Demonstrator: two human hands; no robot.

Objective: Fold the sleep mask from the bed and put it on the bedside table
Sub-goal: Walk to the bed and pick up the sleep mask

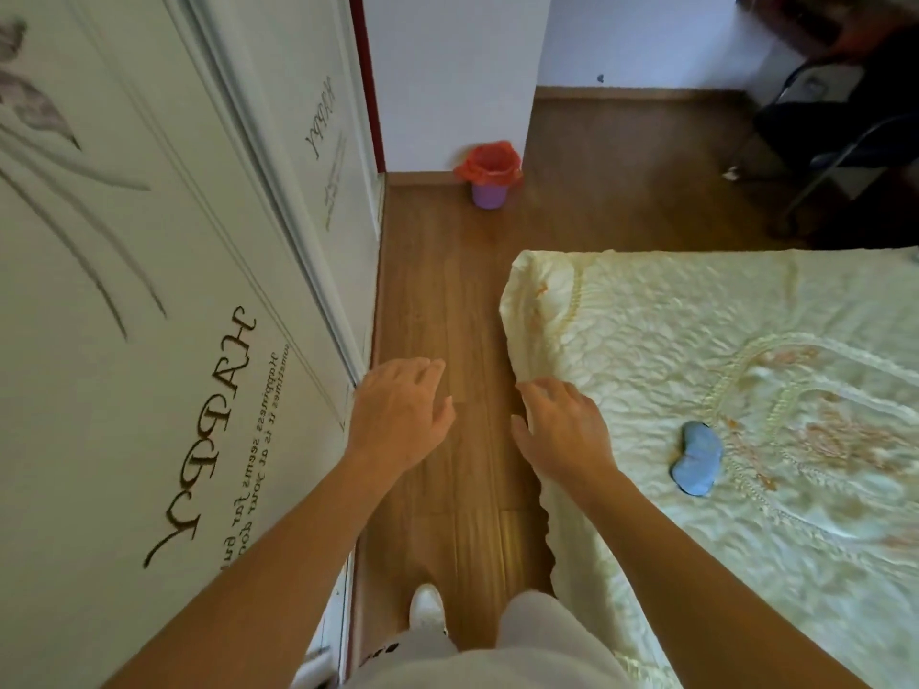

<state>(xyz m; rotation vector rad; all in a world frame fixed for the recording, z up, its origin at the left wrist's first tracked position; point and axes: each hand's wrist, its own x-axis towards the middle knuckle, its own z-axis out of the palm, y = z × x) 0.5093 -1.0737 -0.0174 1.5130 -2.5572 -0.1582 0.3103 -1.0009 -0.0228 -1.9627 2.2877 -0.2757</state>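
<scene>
Our left hand (400, 412) hangs over the floor at frame centre, and our right hand (564, 430) is over the bed (646, 315) edge, both with fingers loosely spread and holding nothing. The sleep mask (695, 458) lies flat on the quilt just right of the right hand, clearly the nearer one. Its long axis runs roughly up and down the frame.

Blue sleep mask (696, 458) lies on the quilted bed (746, 340).
</scene>
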